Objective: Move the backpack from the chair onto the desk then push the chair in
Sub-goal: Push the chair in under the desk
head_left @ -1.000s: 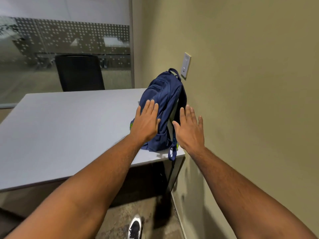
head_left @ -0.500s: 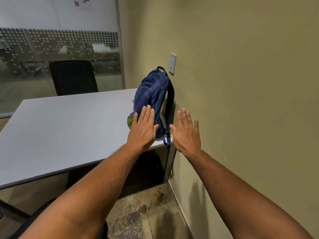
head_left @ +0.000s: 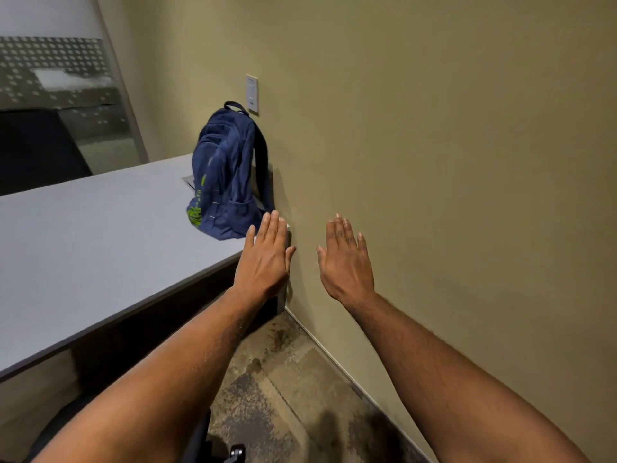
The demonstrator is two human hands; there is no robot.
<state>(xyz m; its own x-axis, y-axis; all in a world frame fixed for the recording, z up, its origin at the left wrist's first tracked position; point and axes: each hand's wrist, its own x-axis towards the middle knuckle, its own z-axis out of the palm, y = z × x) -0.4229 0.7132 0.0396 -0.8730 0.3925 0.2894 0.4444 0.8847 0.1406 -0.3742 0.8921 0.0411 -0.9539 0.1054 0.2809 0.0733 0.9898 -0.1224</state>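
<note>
A dark blue backpack (head_left: pixel 227 172) with green lettering stands upright on the grey desk (head_left: pixel 100 248), at its right end, leaning against the olive wall. My left hand (head_left: pixel 265 259) hovers flat over the desk's near right corner, just short of the backpack, fingers apart and holding nothing. My right hand (head_left: pixel 345 259) is open in the air in front of the wall, apart from the backpack. A dark chair (head_left: pixel 200 439) shows only in part at the bottom edge, below my left arm, with a caster by it.
The olive wall (head_left: pixel 434 162) runs close along the right, with a white wall plate (head_left: pixel 252 93) above the backpack. A frosted glass partition (head_left: pixel 60 95) and a dark chair back (head_left: pixel 36 148) stand beyond the desk. Mottled carpet (head_left: pixel 283 396) lies between desk and wall.
Both hands have come off the backpack and drawn back toward me. The view has swung left to right, and the backpack stays upright against the wall.
</note>
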